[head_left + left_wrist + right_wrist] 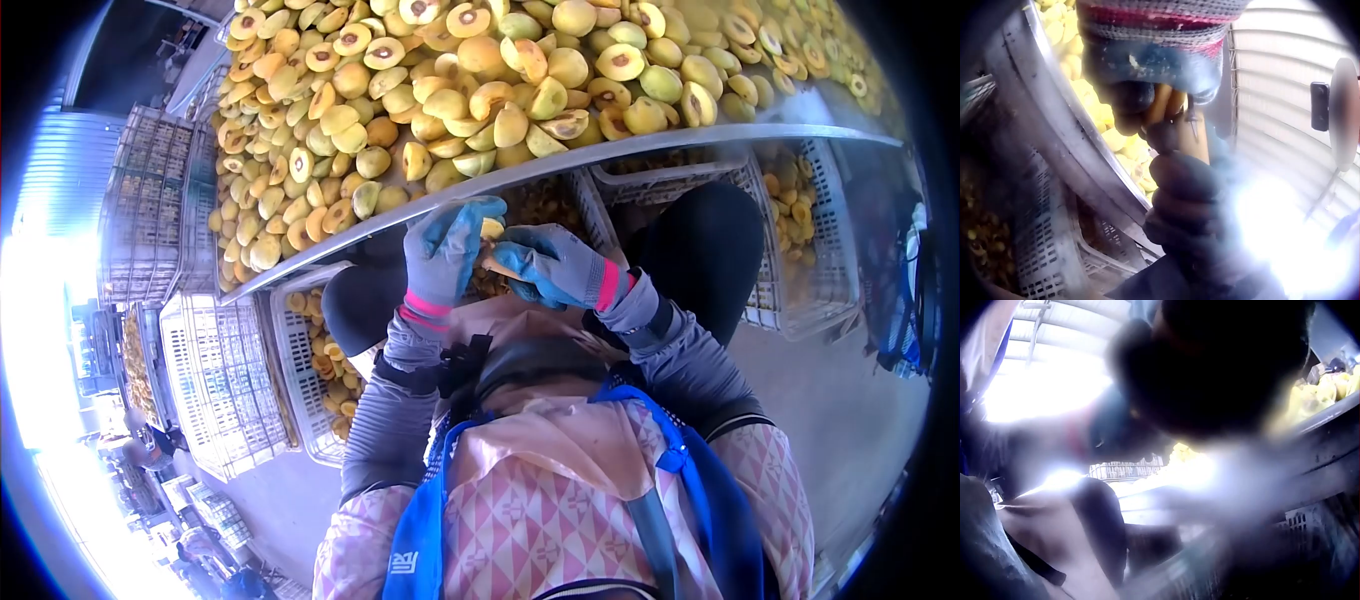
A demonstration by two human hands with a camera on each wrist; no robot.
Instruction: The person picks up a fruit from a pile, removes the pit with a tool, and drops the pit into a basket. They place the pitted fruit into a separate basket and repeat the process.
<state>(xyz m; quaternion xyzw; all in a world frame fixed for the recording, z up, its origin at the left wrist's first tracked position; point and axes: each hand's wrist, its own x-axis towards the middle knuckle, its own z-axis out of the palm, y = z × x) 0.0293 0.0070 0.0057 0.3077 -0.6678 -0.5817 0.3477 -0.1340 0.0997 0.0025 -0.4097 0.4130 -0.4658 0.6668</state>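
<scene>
My left hand, in a grey and blue coated glove with a pink cuff, pinches a piece of yellow stone fruit at its fingertips. Close beside it, my right hand in a matching glove grips a small tool with a tan handle. In the left wrist view a slim metal point shows beside the tan handle, between the two hands, with yellow fruit under the left fingers. Both hands are over the lap, just below the table's edge. The right wrist view is dark and blurred there.
A table with a raised metal rim carries a heap of halved yellow stone fruit. Crates holding fruit stand below, at left and right. Stacked white crates stand further left. My knees are under the table's edge.
</scene>
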